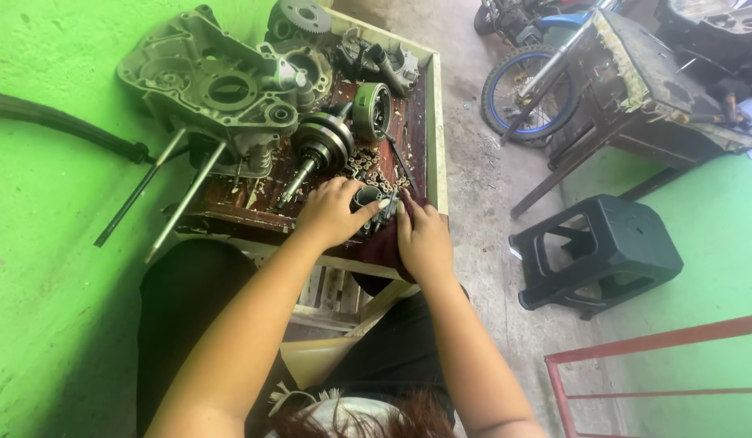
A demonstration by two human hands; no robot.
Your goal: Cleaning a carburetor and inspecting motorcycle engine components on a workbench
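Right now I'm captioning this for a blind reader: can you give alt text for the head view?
Two bare hands, left hand and right hand, hold a small grey metal engine part against a dark red cloth over a worn wooden tray of dismantled engine pieces, including a grey metal crankcase. A black plastic stool stands nearby.

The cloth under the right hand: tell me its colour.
Dark red, maroon. The cloth shows best in the head view, beneath the right hand.

Wood tray [435, 138] – crankcase [214, 81], crankshaft [319, 146]
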